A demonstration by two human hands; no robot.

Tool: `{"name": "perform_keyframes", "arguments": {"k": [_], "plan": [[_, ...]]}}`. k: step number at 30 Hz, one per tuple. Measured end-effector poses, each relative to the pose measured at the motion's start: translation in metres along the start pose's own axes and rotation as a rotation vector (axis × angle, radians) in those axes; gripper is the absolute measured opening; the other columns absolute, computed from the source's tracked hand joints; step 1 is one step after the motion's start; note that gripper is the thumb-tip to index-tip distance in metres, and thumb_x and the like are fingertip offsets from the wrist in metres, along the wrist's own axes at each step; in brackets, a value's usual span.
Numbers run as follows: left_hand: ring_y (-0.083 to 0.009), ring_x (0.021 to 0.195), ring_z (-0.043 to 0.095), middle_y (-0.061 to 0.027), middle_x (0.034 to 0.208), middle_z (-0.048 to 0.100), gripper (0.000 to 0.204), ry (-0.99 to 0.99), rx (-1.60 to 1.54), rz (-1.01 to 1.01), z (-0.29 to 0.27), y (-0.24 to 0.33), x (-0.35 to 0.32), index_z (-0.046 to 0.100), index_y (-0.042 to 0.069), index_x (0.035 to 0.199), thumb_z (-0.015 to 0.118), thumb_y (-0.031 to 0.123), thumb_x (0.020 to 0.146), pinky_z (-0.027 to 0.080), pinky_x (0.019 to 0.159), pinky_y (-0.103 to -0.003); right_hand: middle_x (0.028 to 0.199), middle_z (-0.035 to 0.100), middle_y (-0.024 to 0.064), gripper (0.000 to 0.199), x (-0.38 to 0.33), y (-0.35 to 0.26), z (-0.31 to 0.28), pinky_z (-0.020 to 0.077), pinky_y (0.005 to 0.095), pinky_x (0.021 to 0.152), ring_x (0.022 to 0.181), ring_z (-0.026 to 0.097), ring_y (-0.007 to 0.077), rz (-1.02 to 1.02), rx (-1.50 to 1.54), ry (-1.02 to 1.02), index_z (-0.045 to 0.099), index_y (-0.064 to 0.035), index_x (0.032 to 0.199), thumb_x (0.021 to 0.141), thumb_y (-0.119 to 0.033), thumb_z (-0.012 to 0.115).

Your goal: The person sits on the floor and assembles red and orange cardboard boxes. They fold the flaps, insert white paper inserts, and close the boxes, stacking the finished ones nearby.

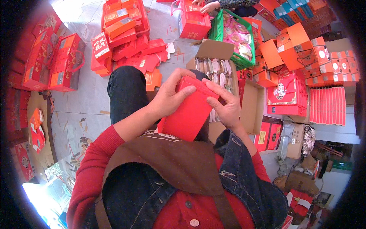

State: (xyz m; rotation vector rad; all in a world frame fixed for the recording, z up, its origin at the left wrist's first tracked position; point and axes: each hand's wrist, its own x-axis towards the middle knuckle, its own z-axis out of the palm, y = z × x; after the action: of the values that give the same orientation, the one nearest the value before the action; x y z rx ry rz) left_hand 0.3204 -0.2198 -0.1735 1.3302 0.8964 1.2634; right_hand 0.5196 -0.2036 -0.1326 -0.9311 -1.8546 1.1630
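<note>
A plain red cardboard box (187, 113) rests against my lap, tilted, with its far end up between my hands. My left hand (173, 93) is closed around its far left side, the thumb lying on top. On the far right corner, my right hand (225, 101) grips the box with thumb and fingers. The folded flaps at that end are partly hidden by my fingers. Just beyond my right hand stands an open brown carton (214, 51) with rows of small wrapped packets (219, 72) in it.
Red and orange boxes (126, 42) lie heaped ahead. A green crate (249, 42) holds pink-wrapped packets. Another person's hands (206, 5) touch a red gift box (194, 23). Stacked orange boxes (293, 42) fill the right; red gift boxes (66, 63) stand left. Paper scraps litter the tiled floor (87, 101).
</note>
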Motion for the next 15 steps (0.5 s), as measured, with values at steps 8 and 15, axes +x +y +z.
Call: {"name": "perform_keyframes", "arguments": {"k": [8, 15], "plan": [[-0.0198, 0.114, 0.047, -0.0125, 0.125, 0.044, 0.029, 0.007, -0.099, 0.117, 0.004, 0.002, -0.001, 0.045, 0.005, 0.114, 0.055, 0.005, 0.087, 0.038, 0.097, -0.034, 0.121, 0.057, 0.0138, 0.032, 0.003, 0.003, 0.006, 0.0372, 0.0334, 0.099, 0.114, 0.052, 0.0218, -0.024, 0.045, 0.01, 0.061, -0.0023, 0.112, 0.081, -0.006, 0.063], [-0.0195, 0.114, 0.046, -0.0121, 0.124, 0.044, 0.023, -0.034, -0.03, 0.092, 0.001, -0.004, -0.003, 0.048, 0.005, 0.109, 0.056, 0.006, 0.087, 0.038, 0.096, -0.035, 0.117, 0.059, 0.0128, 0.027, 0.002, 0.006, 0.012, 0.0378, 0.0327, 0.098, 0.111, 0.054, 0.021, -0.045, 0.037, 0.072, 0.064, -0.0028, 0.108, 0.081, -0.004, 0.061]]}}
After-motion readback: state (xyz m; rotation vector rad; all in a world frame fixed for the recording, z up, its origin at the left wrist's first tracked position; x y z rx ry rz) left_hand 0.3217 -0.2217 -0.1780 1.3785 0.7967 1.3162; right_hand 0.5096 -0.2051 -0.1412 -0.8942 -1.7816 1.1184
